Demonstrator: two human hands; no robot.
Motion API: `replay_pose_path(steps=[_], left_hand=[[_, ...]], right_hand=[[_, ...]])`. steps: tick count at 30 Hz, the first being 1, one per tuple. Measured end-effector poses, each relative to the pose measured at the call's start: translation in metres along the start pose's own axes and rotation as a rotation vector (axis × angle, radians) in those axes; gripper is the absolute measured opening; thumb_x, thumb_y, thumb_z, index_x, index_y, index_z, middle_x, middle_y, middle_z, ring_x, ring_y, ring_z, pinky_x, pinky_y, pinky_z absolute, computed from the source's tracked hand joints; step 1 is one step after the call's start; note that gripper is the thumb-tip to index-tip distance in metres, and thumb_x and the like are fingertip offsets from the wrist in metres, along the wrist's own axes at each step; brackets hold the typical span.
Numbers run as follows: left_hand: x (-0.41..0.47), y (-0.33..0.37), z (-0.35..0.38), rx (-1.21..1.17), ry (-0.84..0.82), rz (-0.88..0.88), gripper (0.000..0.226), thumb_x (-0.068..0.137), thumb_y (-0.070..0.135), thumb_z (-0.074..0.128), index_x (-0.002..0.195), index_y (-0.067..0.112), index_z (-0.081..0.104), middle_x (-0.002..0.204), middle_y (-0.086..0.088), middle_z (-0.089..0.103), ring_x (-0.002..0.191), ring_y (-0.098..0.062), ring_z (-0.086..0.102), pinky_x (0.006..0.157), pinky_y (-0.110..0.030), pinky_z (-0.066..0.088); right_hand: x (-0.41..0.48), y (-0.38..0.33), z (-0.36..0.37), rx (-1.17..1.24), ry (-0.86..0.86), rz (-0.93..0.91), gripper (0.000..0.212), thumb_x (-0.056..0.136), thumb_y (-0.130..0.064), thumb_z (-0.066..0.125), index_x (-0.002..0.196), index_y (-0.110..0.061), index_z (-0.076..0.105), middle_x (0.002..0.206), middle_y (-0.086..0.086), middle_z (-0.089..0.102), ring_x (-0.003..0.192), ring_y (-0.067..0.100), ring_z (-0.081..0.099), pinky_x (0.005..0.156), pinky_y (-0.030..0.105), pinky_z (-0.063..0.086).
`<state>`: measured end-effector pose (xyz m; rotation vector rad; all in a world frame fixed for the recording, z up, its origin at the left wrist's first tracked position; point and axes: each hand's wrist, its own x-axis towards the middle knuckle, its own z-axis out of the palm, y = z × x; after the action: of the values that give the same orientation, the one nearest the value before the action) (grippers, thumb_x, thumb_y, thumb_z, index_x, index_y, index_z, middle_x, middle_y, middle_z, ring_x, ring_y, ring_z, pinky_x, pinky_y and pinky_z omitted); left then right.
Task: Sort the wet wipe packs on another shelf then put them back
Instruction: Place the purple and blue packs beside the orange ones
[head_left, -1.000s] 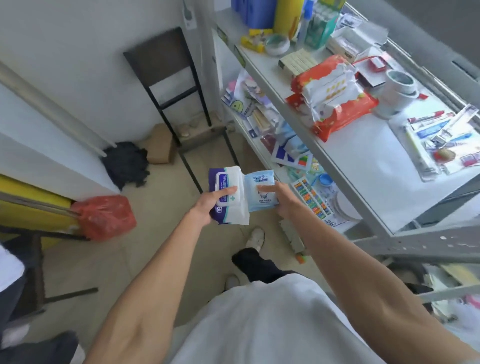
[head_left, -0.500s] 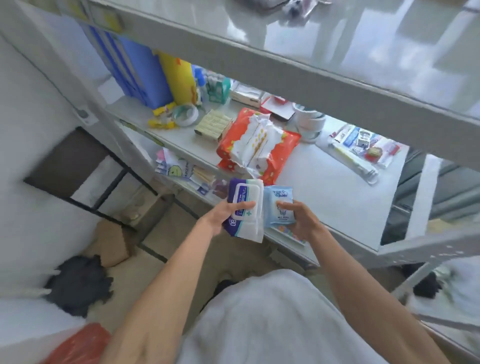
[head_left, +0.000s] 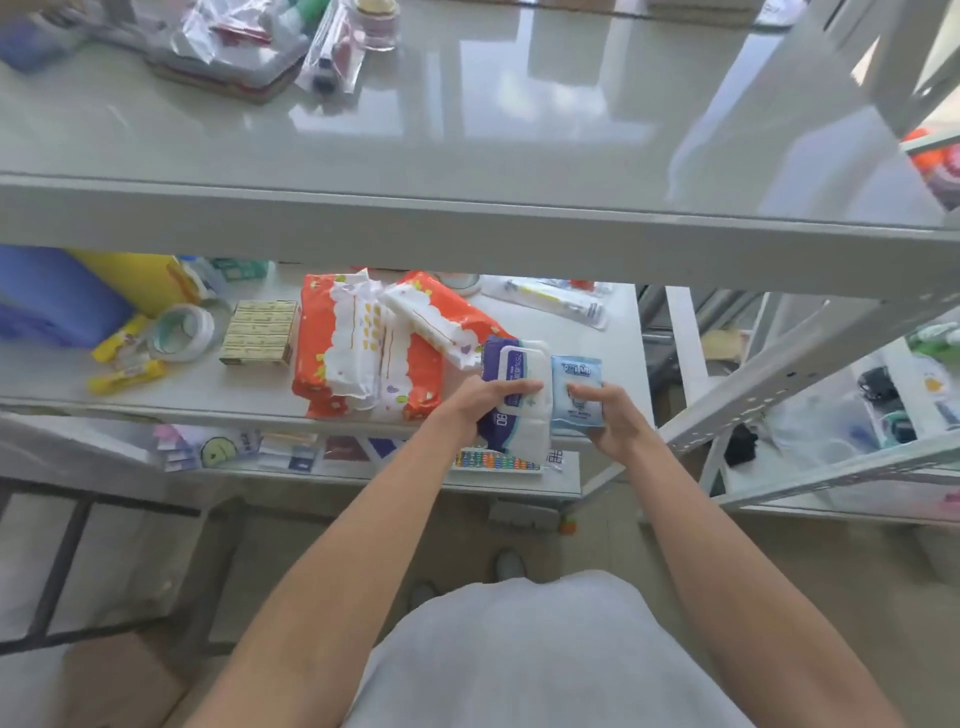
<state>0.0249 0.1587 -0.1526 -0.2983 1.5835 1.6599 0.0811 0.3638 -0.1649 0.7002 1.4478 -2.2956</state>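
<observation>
Both packs now over the middle shelf (head_left: 208, 400): purple pack (head_left: 511, 400) gripped in left hand (head_left: 480, 397), blue pack (head_left: 576, 395) in right hand (head_left: 613, 421).

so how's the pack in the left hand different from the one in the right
The purple and white pack in the left hand is clearly larger and thicker than the light blue pack in the right hand. The purple one has a white flap on its face; the blue one looks flat, with no flap showing. Both are held upright, side by side, over the front edge of the shelf.

Shelf (head_left: 208, 395) under orange packs (head_left: 358, 348)
</observation>
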Motion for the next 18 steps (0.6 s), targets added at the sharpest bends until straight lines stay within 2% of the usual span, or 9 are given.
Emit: replay_pose_path(steps=[2,5,8,10,12,14,15,17,18], left_hand=[[0.008,-0.001,0.009,-0.003,0.010,-0.039,0.056,0.074,0.023,0.091,0.123,0.007,0.070,0.113,-0.016,0.078,0.098,-0.033,0.075,0.086,-0.047,0.064],[0.020,-0.003,0.020,0.005,0.044,-0.066,0.053,0.072,0.023,0.092,0.118,0.007,0.072,0.106,-0.013,0.078,0.091,-0.029,0.074,0.080,-0.043,0.064],[0.032,0.002,0.029,0.022,0.073,-0.040,0.049,0.071,0.023,0.093,0.113,0.009,0.072,0.107,-0.013,0.078,0.095,-0.031,0.076,0.078,-0.043,0.064],[0.038,0.009,0.033,0.027,0.085,-0.003,0.045,0.072,0.021,0.093,0.110,0.011,0.072,0.110,-0.013,0.078,0.100,-0.033,0.075,0.084,-0.045,0.064],[0.044,0.012,0.036,0.037,0.144,0.016,0.043,0.071,0.023,0.093,0.106,0.011,0.071,0.107,-0.011,0.076,0.096,-0.030,0.074,0.089,-0.044,0.062],[0.048,0.012,0.041,0.060,0.219,0.002,0.056,0.066,0.032,0.096,0.111,0.010,0.070,0.105,-0.008,0.075,0.094,-0.026,0.072,0.091,-0.043,0.061],[0.050,0.010,0.043,0.099,0.268,0.000,0.067,0.060,0.043,0.097,0.112,0.011,0.070,0.105,-0.006,0.076,0.096,-0.025,0.072,0.092,-0.043,0.061],[0.061,0.004,0.041,0.249,0.355,0.033,0.085,0.043,0.073,0.090,0.106,0.019,0.072,0.101,-0.001,0.076,0.098,-0.023,0.072,0.092,-0.045,0.061],[0.065,0.002,0.038,0.319,0.374,0.035,0.088,0.038,0.081,0.086,0.102,0.022,0.072,0.100,0.000,0.077,0.099,-0.023,0.072,0.092,-0.045,0.060]], right_hand=[[0.002,-0.001,-0.006,0.031,0.043,-0.020,0.037,0.088,-0.004,0.061,0.125,-0.005,0.064,0.114,0.018,0.071,0.091,0.031,0.072,0.076,0.039,0.062],[0.009,0.001,-0.018,0.021,0.114,-0.047,0.031,0.088,0.000,0.062,0.118,-0.006,0.066,0.113,0.020,0.071,0.090,0.033,0.073,0.078,0.042,0.060],[0.022,0.000,-0.025,-0.009,0.210,-0.079,0.036,0.085,0.002,0.065,0.121,-0.002,0.064,0.117,0.023,0.071,0.093,0.035,0.073,0.078,0.045,0.061],[0.029,-0.007,-0.028,-0.013,0.283,-0.110,0.045,0.082,0.001,0.069,0.126,0.000,0.059,0.118,0.021,0.072,0.098,0.038,0.073,0.079,0.046,0.062],[0.035,-0.013,-0.031,-0.078,0.346,-0.127,0.044,0.081,0.000,0.070,0.123,-0.001,0.059,0.119,0.021,0.071,0.100,0.038,0.073,0.085,0.048,0.061],[0.040,-0.014,-0.033,-0.260,0.414,-0.119,0.032,0.083,-0.004,0.069,0.114,-0.007,0.062,0.118,0.018,0.071,0.099,0.033,0.072,0.090,0.048,0.059],[0.042,-0.013,-0.035,-0.400,0.466,-0.116,0.031,0.082,-0.011,0.069,0.112,-0.010,0.062,0.118,0.017,0.071,0.100,0.032,0.071,0.092,0.048,0.058],[0.042,-0.010,-0.037,-0.733,0.558,-0.111,0.046,0.078,-0.026,0.067,0.121,-0.011,0.058,0.125,0.016,0.065,0.110,0.033,0.064,0.096,0.049,0.053],[0.043,-0.007,-0.039,-0.889,0.573,-0.108,0.056,0.080,-0.031,0.064,0.131,-0.009,0.053,0.132,0.016,0.059,0.120,0.036,0.056,0.101,0.050,0.048]])
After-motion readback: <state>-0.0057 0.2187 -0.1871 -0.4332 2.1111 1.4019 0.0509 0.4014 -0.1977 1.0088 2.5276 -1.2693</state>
